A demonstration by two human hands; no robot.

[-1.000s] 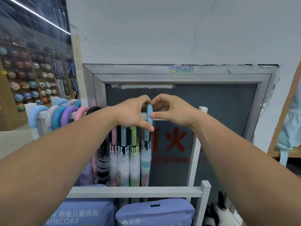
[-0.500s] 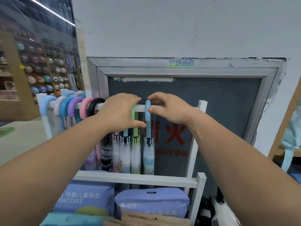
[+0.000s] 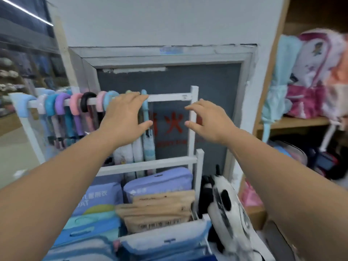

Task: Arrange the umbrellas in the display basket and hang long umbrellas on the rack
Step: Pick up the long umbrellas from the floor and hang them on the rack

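Note:
A white rack [image 3: 170, 97] carries several long umbrellas hung by curved handles in blue, purple, pink and black [image 3: 87, 101]. The last one at the right has a light blue handle [image 3: 144, 104] and a pale printed canopy [image 3: 149, 147]. My left hand [image 3: 125, 117] lies over the rail, its fingertips touching the handles beside that blue one. My right hand [image 3: 204, 120] hovers in front of the rack's bare right end with fingers loosely spread, holding nothing.
Packed raincoats in blue and purple bags [image 3: 159, 182] and brown paper packets [image 3: 160, 210] fill the rack's lower part. A black-and-white panda item [image 3: 228, 210] stands at the right. A wooden shelf [image 3: 293, 122] with backpacks is at the far right.
My right hand has let go of the light blue handle and drawn back to the right. My left hand has opened over the rail. The view has swung right and down.

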